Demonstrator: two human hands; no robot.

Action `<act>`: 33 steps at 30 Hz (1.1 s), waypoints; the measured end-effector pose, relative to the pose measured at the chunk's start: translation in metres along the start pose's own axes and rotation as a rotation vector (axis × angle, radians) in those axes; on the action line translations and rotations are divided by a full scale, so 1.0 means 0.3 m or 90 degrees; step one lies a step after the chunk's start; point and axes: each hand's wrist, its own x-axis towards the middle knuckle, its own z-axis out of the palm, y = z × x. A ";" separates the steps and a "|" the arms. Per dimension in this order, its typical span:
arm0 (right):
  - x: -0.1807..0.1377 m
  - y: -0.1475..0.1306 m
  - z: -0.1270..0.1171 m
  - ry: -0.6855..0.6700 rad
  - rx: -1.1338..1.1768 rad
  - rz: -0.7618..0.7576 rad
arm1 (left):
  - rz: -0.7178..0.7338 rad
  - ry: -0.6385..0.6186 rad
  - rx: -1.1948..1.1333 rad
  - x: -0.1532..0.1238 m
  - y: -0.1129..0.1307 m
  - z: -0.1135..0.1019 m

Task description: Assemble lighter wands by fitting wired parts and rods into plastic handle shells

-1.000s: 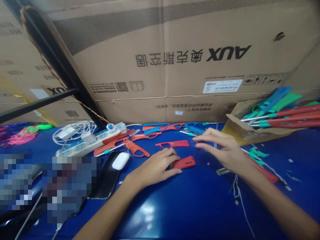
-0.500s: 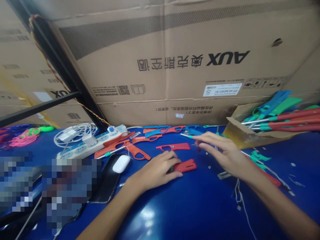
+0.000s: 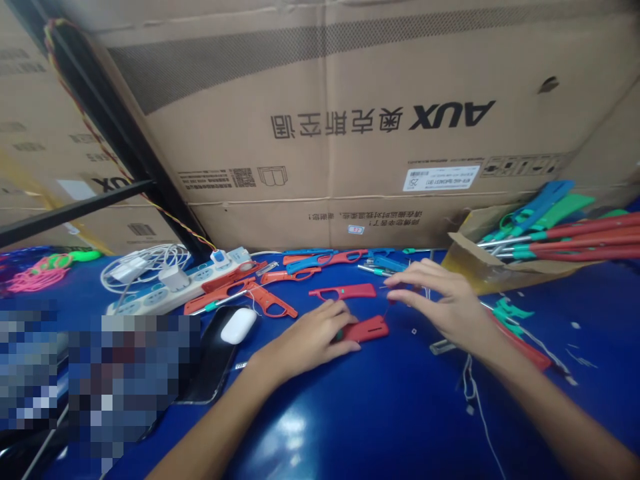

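Note:
My left hand [image 3: 310,337] presses a short red plastic handle piece [image 3: 369,328] flat on the blue table [image 3: 380,413], its fingers closed over the piece's left end. My right hand [image 3: 445,303] hovers just right of it, thumb and forefinger pinched on a small dark red part above the piece's right end; a thin thread runs down from the pinch toward the piece. A longer red handle half [image 3: 343,291] lies just beyond my hands.
Several red and blue handle halves [image 3: 300,262] lie along the back. A white power strip [image 3: 175,287] with chargers, a black phone [image 3: 213,357] and a white earbud case [image 3: 239,325] sit left. An open cardboard box [image 3: 480,257] of red and green tools stands right. Large cartons [image 3: 350,120] wall the rear.
Both hands have kept their places on the red piece; only the camera view has shifted slightly.

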 end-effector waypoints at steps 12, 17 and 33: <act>0.004 0.001 -0.057 -0.105 0.056 0.058 | 0.005 -0.018 -0.008 0.007 0.004 -0.007; 0.005 -0.014 -0.067 -0.086 0.067 0.112 | -0.003 -0.025 -0.016 0.009 -0.001 -0.003; -0.004 -0.016 -0.007 0.013 0.000 0.134 | -0.001 -0.009 -0.037 0.004 -0.026 0.015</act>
